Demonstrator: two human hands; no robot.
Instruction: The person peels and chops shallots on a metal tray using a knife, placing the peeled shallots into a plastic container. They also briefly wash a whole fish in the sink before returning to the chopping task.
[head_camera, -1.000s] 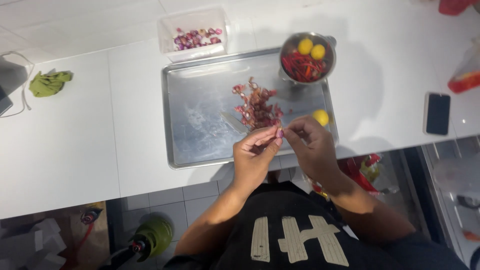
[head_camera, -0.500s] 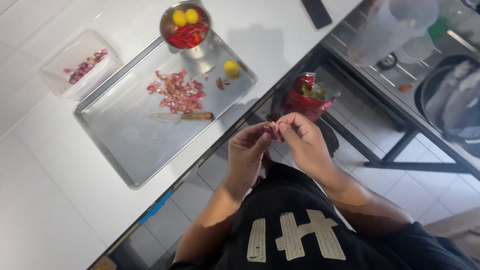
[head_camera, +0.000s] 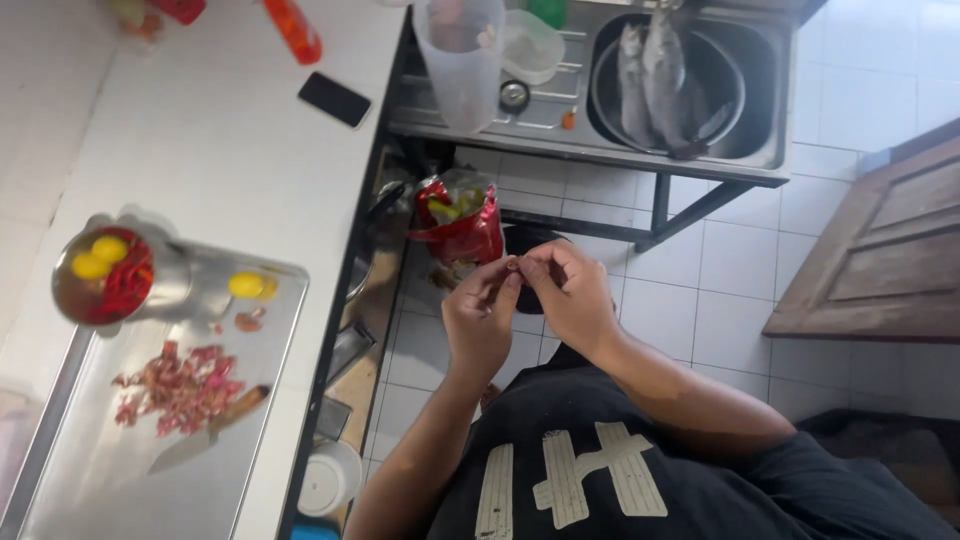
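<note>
Both hands up in front of my chest, fingertips meeting. My left hand (head_camera: 480, 320) and right hand (head_camera: 572, 298) are pinching one small reddish bit (head_camera: 512, 266) between thumbs and forefingers; too small to tell exactly what it is. The hands touch at the tips and the other fingers are curled in.

At 12 o'clock from the hands, just beyond them on the floor: an open red bag (head_camera: 462, 222) with scraps inside, sitting at the edge of the counter.

At 9 o'clock, well apart: a steel tray (head_camera: 130, 480) on the white counter (head_camera: 200, 140). On the tray there's a pile of chopped red pieces (head_camera: 178, 385), with a knife (head_camera: 205, 432) lying just beside it, wooden handle toward the hands. At the tray's far end is a metal cup (head_camera: 120, 280) holding red chillies and two yellow round things; one more yellow piece (head_camera: 248, 285) lies loose next to the cup.

At 11 o'clock: a black phone (head_camera: 334, 99) on the counter.

At 1 o'clock, far side: a steel sink (head_camera: 690, 90) with a bowl holding two fish (head_camera: 645, 70). A clear plastic jug (head_camera: 462, 60) stands on the drainboard to its left.
</note>
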